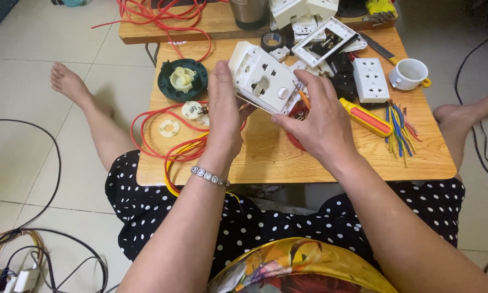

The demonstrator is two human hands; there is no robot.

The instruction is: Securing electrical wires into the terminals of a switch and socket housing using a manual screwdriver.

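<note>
My left hand [223,111] grips the left edge of a white wall socket plate [260,78], holding it tilted above a low wooden table [265,157]. My right hand [314,116] touches the plate's right lower side and holds a small orange-handled screwdriver [302,99] against it. A bracelet sits on my left wrist. Red wire [162,135] and yellow wire loop on the table below my left hand.
On the table lie a dark green round housing [182,79], a white multi-outlet socket [370,79], a red and yellow screwdriver [366,118], coloured wire pieces [398,127], a white cup [409,74], a tape roll [271,40]. Black cables cross the tiled floor at left.
</note>
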